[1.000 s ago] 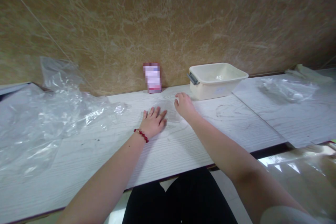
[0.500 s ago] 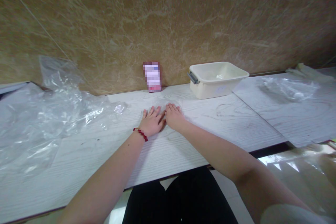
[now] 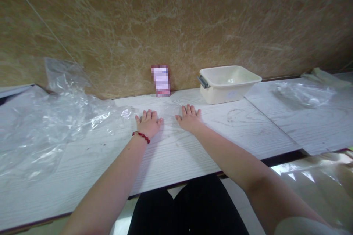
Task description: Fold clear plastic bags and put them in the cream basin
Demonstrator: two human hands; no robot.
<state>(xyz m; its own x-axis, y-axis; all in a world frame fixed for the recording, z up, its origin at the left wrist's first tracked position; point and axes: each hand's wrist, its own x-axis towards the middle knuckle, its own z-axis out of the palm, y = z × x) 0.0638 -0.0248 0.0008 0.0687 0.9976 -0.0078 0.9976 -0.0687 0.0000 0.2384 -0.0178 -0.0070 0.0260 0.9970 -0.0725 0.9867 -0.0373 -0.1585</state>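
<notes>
Head view: we saw a sheet of clear film (image 3: 170,111) lying flat on the table (image 3: 116,180), between the left hand (image 3: 149,123) and the right hand (image 3: 190,119). It was thin and glossy, and we could not trace its edges. Both hands lay palm down with fingers spread, grasping nothing; we could not tell how far either overlapped the film.

The table had a whitish, streaked wood-grain surface; the wall (image 3: 176,25) behind was brown, veined and marble-like. At the left we recorded a crumpled, shiny plastic heap (image 3: 82,114), and at the right a smaller clear bag (image 3: 306,93). A cream rectangular bin (image 3: 220,95), round-cornered with a grey handle (image 3: 203,82), stood near the wall. A bracelet (image 3: 141,137) of round red beads circled the left wrist.

Against the frame half a second earlier, we found the hands parted: they had met over the film, and the left had since shifted leftward, the right rightward. The bin and heap had stayed put.
</notes>
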